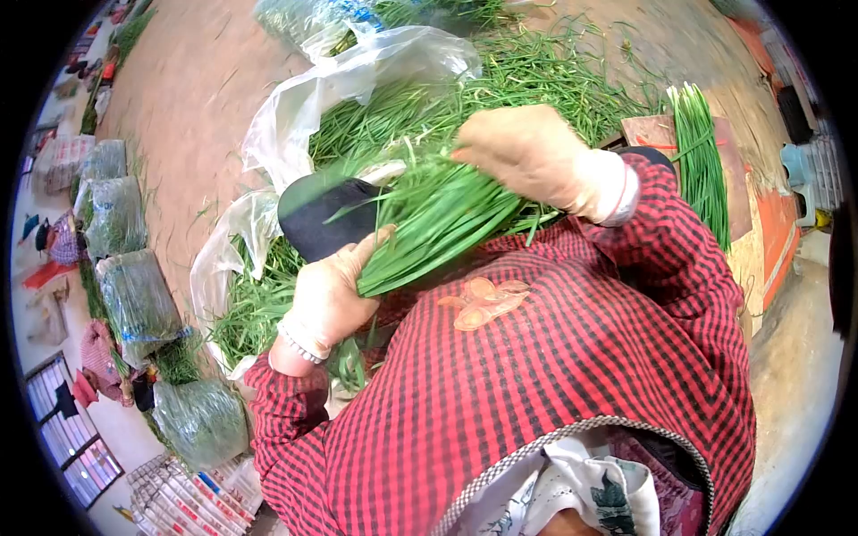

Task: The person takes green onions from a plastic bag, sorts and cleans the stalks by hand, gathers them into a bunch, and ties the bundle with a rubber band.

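Note:
A loose bunch of green chives (447,223) lies slantwise in front of my chest. My left hand (331,290), in a pale glove, is closed around its lower left end, thumb on top. My right hand (541,156), also gloved, is bent over the upper end of the bunch. Its fingers are curled together and slightly blurred; what they grip there is hidden. Beyond the hands, a large heap of loose chives (536,85) spreads over the ground and an open clear plastic bag (295,107). At the right, a tidy tied bundle of chives (697,165) rests on a board (737,179).
Several plastic-wrapped packs of greens (138,290) line the floor on the left. Another filled bag (304,22) lies at the top. My dark shoe or knee (326,214) is just beyond the left hand. Orange material (782,241) edges the right side.

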A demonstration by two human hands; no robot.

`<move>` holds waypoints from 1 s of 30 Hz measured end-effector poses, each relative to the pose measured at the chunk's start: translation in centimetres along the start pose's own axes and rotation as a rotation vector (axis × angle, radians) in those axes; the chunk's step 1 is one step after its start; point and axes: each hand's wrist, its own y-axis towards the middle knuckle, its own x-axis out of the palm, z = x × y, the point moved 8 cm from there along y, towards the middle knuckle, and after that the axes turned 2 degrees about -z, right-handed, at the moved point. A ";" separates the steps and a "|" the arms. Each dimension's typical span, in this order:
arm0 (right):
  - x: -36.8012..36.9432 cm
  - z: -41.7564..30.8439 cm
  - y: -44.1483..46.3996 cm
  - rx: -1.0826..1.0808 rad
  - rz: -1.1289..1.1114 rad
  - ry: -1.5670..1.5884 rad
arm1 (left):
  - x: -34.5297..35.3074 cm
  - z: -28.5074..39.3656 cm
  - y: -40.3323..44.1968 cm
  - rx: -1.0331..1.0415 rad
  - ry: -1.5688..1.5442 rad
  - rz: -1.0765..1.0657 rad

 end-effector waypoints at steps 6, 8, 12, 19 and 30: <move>-2.2 13.7 -5.9 0.509 -0.129 -0.337 | -0.9 -2.1 -1.3 -0.114 0.296 0.115; -3.1 16.0 -6.7 0.703 -0.309 -0.266 | -1.3 -1.6 -1.3 -0.062 0.375 0.165; -1.7 11.7 -2.2 0.590 -0.311 -0.033 | -0.8 -0.4 -0.6 -0.052 0.498 0.103; 12.2 6.9 -0.3 0.477 -0.694 0.083 | -0.1 0.8 -1.1 -0.013 0.595 0.070; 5.3 7.3 -5.8 0.372 -0.536 -0.089 | 2.9 -0.1 -2.1 0.094 0.424 0.087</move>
